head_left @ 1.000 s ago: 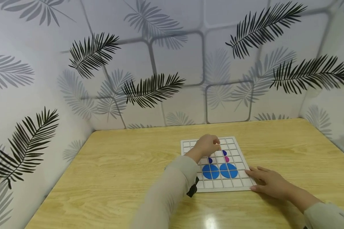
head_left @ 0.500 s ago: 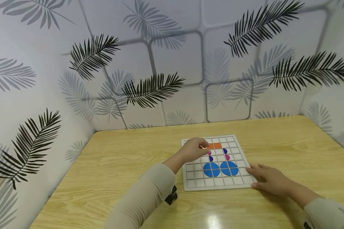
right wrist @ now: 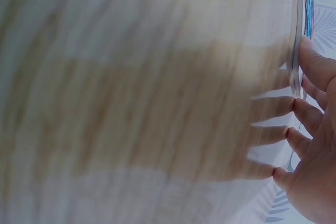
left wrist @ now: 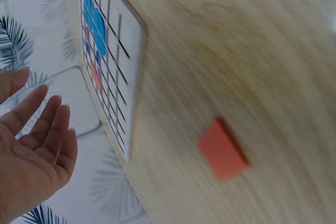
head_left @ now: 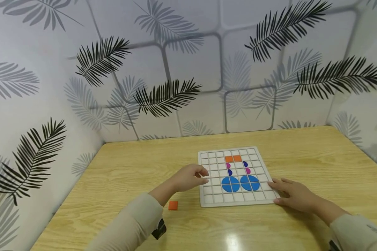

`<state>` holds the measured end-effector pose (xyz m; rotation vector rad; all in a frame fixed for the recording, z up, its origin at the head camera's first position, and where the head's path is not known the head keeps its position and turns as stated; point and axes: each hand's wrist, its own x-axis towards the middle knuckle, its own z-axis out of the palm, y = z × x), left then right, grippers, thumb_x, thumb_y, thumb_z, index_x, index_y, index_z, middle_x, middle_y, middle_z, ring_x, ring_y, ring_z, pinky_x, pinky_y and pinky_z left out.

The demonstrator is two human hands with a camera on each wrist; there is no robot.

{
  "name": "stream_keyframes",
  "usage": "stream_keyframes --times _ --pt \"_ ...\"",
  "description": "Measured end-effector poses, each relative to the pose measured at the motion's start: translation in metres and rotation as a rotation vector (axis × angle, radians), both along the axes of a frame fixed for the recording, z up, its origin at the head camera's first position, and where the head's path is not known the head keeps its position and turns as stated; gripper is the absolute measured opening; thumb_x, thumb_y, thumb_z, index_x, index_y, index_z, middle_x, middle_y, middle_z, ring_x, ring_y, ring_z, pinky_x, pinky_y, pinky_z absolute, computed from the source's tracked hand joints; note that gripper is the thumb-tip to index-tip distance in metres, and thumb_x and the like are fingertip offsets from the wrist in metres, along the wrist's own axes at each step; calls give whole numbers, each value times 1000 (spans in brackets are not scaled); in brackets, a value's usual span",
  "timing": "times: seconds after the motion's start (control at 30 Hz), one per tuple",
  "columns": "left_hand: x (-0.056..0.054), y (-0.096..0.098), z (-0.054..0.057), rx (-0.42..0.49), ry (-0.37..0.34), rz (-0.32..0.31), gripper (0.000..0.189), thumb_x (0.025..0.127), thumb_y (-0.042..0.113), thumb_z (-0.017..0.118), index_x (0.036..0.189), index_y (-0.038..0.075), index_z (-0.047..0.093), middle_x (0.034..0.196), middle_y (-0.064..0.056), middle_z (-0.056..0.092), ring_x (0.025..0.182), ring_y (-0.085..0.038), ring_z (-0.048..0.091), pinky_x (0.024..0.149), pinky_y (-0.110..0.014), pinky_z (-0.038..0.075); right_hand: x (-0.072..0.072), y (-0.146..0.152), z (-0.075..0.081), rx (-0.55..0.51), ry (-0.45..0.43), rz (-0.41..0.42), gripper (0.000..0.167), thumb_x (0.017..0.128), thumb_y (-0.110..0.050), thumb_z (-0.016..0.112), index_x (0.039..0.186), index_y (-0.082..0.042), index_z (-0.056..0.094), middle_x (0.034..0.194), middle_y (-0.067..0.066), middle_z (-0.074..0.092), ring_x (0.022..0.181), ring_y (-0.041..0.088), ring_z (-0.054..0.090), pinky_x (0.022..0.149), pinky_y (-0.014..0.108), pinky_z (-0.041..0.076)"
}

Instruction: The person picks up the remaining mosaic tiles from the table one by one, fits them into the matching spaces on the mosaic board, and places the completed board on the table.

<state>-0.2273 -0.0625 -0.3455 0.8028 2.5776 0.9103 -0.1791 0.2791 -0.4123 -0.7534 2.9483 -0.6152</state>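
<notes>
A white grid board [head_left: 210, 199] lies flat on the table. On it sit two blue discs [head_left: 250, 183] made of quarter pieces, small pink and dark blue half-round pieces [head_left: 248, 171], and two orange squares [head_left: 233, 159] side by side near the far edge. My left hand [head_left: 190, 177] hovers at the board's left edge, fingers loosely bent, holding nothing; the left wrist view shows its palm bare [left wrist: 39, 145]. A loose orange square tile [head_left: 173, 205] lies on the table close to my left wrist. My right hand [head_left: 296, 196] rests with its fingers against the board's right edge.
The wooden table [head_left: 138, 164] stretches around the board on all sides. A wall [head_left: 194, 115] with a leaf pattern closes off the back and the left and right sides.
My left hand has drawn back from the board's far rows toward the left and nearer. The orange squares and the loose tile have come into sight. My right hand has stayed at the edge.
</notes>
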Motion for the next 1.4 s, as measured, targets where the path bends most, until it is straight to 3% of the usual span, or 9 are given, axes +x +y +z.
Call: stream_keyframes --times 0.27,0.6,0.73,0.97,1.4 --pt "12 -42 -5 2 -51 2 27 84 17 56 105 1 56 104 -8 54 93 -22 50 76 -34 42 0 -3 2 -2 -19 -4 59 76 -39 60 120 -1 49 123 24 41 111 46 33 84 58 27" --pt "26 -78 -10 -164 -76 -18 34 78 16 63 108 2 56 106 -7 55 98 -28 49 80 -40 40 -3 -6 -2 -3 -21 13 58 77 -40 59 121 -3 49 123 23 42 111 46 34 85 58 27" --pt "29 -84 -16 -203 -85 -16 35 75 14 66 107 2 56 104 -7 55 96 -28 51 79 -40 41 -3 -6 -1 -1 -19 14 58 77 -39 59 121 -2 49 123 24 42 111 46 34 84 58 27" --pt "35 -82 -20 -193 -101 18 38 69 11 72 102 0 57 97 -8 53 89 -28 52 75 -39 43 -2 -5 -1 3 -23 13 59 76 -39 60 120 -1 49 123 24 41 110 46 34 84 57 28" --pt "34 -82 -26 -248 -18 20 28 66 12 73 89 6 58 84 -1 51 78 -19 50 69 -34 42 -2 0 -3 3 -11 -8 60 77 -42 59 120 -2 49 124 23 41 111 46 34 84 57 28"
